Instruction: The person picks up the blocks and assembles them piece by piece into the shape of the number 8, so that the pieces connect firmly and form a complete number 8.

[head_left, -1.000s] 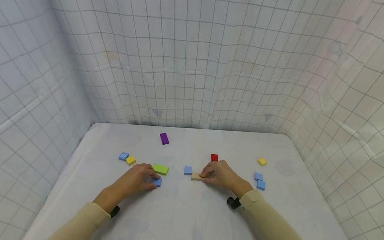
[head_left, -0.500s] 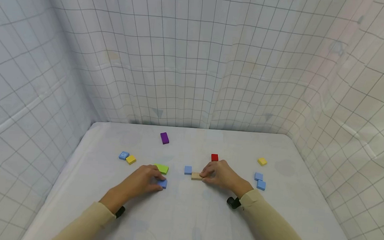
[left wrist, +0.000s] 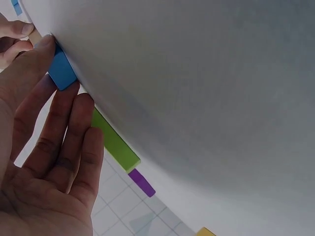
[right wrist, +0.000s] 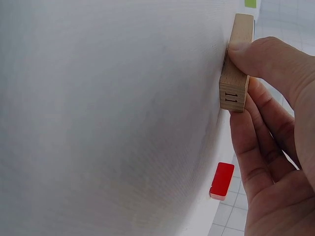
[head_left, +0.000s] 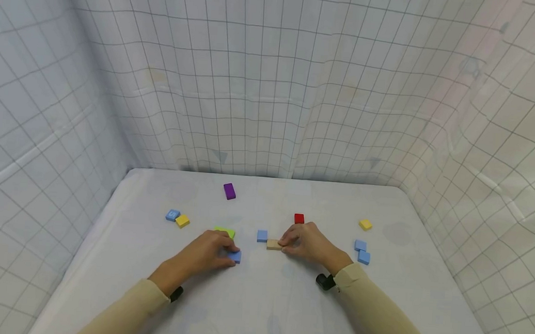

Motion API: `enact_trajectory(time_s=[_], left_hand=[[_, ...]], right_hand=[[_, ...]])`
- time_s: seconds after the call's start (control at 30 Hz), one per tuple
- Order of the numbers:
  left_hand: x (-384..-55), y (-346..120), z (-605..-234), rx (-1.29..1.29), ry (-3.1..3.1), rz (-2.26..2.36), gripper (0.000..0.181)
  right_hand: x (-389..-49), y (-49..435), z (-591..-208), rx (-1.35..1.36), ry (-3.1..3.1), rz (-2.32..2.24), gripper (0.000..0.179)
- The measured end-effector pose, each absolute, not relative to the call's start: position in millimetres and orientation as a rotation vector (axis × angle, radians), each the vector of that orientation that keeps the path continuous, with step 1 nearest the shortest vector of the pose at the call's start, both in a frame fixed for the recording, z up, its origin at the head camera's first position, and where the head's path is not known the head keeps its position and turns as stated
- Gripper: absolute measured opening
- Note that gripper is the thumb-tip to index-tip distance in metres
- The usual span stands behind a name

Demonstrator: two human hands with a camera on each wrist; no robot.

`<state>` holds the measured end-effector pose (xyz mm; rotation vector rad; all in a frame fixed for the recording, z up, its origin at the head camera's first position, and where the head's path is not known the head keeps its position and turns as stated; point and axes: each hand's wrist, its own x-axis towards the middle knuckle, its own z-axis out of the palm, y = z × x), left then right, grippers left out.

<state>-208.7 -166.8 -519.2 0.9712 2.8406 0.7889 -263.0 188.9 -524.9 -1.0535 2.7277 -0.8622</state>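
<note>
My left hand pinches a blue block between thumb and fingers, low over the white table. Just behind that hand lies a lime green block, partly covered by the fingers in the head view. With thumb and fingertips my right hand pinches a plain wooden block that has "11" marked on its end. At the wooden block's far left corner sits another blue block. A red block lies just beyond the right hand.
Farther back is a purple block. A blue block with a white mark and a yellow block lie together at left. To the right are two blue blocks and a yellow block. Grid-patterned curtains enclose the table.
My left hand has slid right with the blue block, bringing it closer to the wooden block and covering more of the green one. My right hand stays in place.
</note>
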Motion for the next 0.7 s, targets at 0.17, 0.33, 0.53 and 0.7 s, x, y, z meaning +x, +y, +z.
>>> enact_trajectory(time_s=[0.17,0.33,0.53,0.7], left_hand=[[-210.2,-162.0,-519.8,0.977,2.839,0.786,0.027],[-211.9,-158.0,-520.8,1.012,2.835,0.807,0.027],[-213.7,-152.8,-521.9,1.002,2.824,0.813,0.027],[-214.8,-147.3,-521.5,0.992,2.811,0.809,0.027]], right_hand=[[-263.5,188.6,-524.8,-1.072,2.732,-0.853,0.021],[-263.4,188.5,-526.1,-1.051,2.725,-0.865,0.021],[-264.4,189.4,-527.7,-1.066,2.718,-0.892,0.021],[-264.8,190.0,-527.8,-1.104,2.719,-0.901,0.021]])
